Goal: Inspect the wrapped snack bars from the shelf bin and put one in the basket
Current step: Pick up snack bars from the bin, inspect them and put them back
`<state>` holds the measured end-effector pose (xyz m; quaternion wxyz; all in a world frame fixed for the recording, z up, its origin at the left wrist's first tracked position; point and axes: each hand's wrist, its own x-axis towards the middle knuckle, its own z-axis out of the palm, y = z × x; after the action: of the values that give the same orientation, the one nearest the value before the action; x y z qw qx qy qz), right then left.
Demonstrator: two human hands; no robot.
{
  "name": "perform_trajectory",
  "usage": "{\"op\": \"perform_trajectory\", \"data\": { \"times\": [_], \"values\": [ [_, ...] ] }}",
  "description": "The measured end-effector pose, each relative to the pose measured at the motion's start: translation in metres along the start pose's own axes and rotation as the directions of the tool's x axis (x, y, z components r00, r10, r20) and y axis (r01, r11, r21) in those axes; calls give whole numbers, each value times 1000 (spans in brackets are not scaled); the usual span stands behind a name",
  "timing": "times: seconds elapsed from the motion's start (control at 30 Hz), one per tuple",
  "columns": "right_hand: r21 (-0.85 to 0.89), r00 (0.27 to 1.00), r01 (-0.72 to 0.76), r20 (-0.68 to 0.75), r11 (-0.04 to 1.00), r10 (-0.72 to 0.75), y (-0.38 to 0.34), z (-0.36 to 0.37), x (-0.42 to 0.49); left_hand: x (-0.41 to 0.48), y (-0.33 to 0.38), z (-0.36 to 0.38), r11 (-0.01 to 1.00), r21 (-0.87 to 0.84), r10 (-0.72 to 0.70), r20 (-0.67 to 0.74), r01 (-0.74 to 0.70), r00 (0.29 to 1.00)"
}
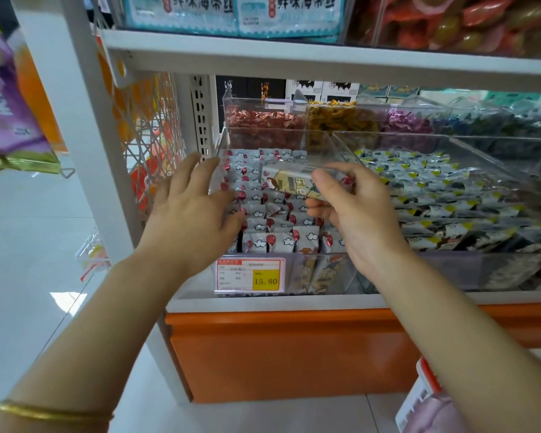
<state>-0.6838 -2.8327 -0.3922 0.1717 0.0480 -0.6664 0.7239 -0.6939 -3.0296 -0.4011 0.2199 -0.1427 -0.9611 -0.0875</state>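
1. On the lower shelf (pixel 294 300) of a white rack w/ orange base, clear bins sit side by side. The basket isn't in view.
2. Front-left shelf bin (pixel 294 253) is packed w/ silver wrapped snack bars (pixel 263 214), red dot + white cloud print, standing in rows. Next to it, the neighbour bin (pixel 434 189) has similar pkgs w/ yellow corners.
3. The left grip (pixel 194 207) has fingers straight & spread and holds nothing. It hovers at the bin's left wall, and I can't tell if it touches.
4. The right grip (pixel 356 210) pinches one end of the picked bar (pixel 289 181) btwn thumb + fingers. Bar is held roughly level above the bin, cream face up.
5. Step in hand is prob. inspection. To do it well:
   - hold lightly by the end so the wrapper doesn't crush
   - bring the bar closer
   - turn it to check both faces & seams
   - steady it w/ the left grip
6. Writing:
   - the top-shelf packets (pixel 294 10) read 鲜味海带丝
   - the price tag (pixel 250 275) on the bin front reads 15.80 on yellow, rest too small
   - the bar's big lettering is blurred
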Motion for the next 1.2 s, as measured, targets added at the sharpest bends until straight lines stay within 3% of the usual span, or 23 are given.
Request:
{"op": "perform_trajectory", "data": {
  "times": [0.2, 0.37, 0.5, 0.63, 0.77, 0.8, 0.87, 0.93, 1.0, 1.03, 1.13, 1.2],
  "values": [
    [-260, 985, 135, 143, 956, -100, -9, 23, 17, -8, -2, 1, 999, -48, -17, 40, 19, 999],
    [-588, 905, 395, 381, 706, -189, -7, 52, 40, -18, -2, -5, 996, -91, -7, 58, 13, 998],
    [-699, 877, 450, 464, 555, -126, 1, 66, 57, -20, -7, -12, 989, -149, 8, 24, -5, 1000],
    [-740, 873, 432, 486, 516, -34, 8, 74, 64, -20, -13, -14, 977, -213, 2, -26, -7, 1000],
    [-798, 808, 559, 585, 226, 67, 20, 80, 60, -20, -15, -8, 977, -211, -22, 57, 33, 998],
    [-799, 797, 566, 593, 202, 116, 22, 82, 60, -19, -15, -8, 977, -211, -18, 62, 31, 998],
    [-813, 796, 534, 576, 234, 186, 20, 86, 63, -17, -15, -8, 975, -220, -12, 57, 24, 998],
    [-817, 840, 418, 514, 398, 173, 14, 91, 74, -15, -16, -9, 972, -232, -18, 63, 32, 998],
    [-767, 903, 321, 424, 555, 64, 10, 94, 88, -15, -17, -10, 970, -241, -24, 74, 41, 997],
    [-768, 910, 334, 415, 546, 28, 11, 95, 92, -15, -18, -11, 969, -243, -26, 77, 44, 997],
    [-835, 861, 461, 502, 300, 76, 21, 102, 93, -15, -18, -11, 967, -252, -23, 84, 44, 996],
    [-838, 851, 496, 521, 228, 63, 26, 105, 92, -16, -19, -11, 966, -257, -22, 74, 41, 997]
  ]
}}
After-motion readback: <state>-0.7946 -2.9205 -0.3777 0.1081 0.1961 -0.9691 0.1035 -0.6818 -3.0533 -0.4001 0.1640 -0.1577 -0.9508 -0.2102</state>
